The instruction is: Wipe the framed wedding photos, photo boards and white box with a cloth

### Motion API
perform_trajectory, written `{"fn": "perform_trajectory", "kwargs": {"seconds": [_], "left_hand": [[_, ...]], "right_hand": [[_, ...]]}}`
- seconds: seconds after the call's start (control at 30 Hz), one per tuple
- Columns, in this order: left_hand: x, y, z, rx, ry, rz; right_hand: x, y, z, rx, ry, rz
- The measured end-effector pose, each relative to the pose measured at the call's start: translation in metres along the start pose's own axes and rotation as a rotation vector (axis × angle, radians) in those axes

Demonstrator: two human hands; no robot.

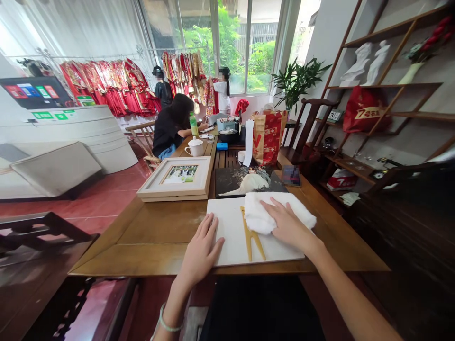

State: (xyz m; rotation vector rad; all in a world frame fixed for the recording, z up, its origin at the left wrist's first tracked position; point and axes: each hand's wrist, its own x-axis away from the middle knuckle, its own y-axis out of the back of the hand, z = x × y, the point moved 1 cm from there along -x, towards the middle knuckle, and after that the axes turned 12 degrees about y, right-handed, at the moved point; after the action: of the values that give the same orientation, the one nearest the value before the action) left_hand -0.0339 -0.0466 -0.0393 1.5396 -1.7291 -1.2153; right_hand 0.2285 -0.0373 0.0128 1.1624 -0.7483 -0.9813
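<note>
A flat white board lies at the table's near edge. On it lies a yellow, two-legged piece like a small easel stand, its upper end close to a folded white towel. My left hand rests open on the board's left edge, fingers stretched out and thumb apart. My right hand lies on the towel with fingers spread, pressing it against the board's upper right part. The towel hides that corner. Just behind the board is a dark panel with a white bird-like figure.
A framed photo lies to the left, with a lidded white mug behind it. Farther back stand a red and tan paper bag, a green bottle and a seated person. A small dark block sits at right.
</note>
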Motion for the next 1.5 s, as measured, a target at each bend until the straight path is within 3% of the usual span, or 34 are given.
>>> {"fn": "perform_trajectory", "kwargs": {"seconds": [0.2,0.3,0.4,0.6,0.73,0.87,1.1,1.23,1.33,1.5], "left_hand": [[0.0,-0.002,0.002,0.013,-0.019,-0.03],[0.0,-0.002,0.004,0.015,-0.03,-0.015],[0.0,-0.002,0.005,0.018,-0.04,-0.012],[0.0,-0.001,0.005,0.025,-0.034,-0.01],[0.0,0.0,0.004,0.024,-0.026,0.007],[0.0,-0.001,0.005,0.027,-0.029,-0.012],[0.0,-0.002,0.003,0.05,-0.013,-0.022],[-0.001,-0.001,0.003,0.049,-0.012,-0.02],[-0.001,-0.001,0.003,0.048,-0.017,-0.003],[0.0,0.001,0.003,0.053,-0.012,0.003]], "right_hand": [[0.093,-0.013,0.036,0.023,0.057,0.056],[0.113,-0.014,0.04,0.006,0.069,0.071],[0.096,-0.01,0.025,-0.018,0.044,0.033],[0.008,0.003,-0.018,-0.029,-0.041,-0.056],[-0.026,0.004,-0.014,-0.03,-0.022,-0.068],[-0.021,-0.005,0.008,-0.056,0.075,-0.048],[0.058,-0.015,0.047,-0.09,0.223,-0.039],[0.082,-0.014,0.047,-0.115,0.252,0.013],[0.063,-0.014,0.03,-0.102,0.193,-0.037],[-0.009,-0.008,0.005,-0.121,0.031,-0.107]]}}
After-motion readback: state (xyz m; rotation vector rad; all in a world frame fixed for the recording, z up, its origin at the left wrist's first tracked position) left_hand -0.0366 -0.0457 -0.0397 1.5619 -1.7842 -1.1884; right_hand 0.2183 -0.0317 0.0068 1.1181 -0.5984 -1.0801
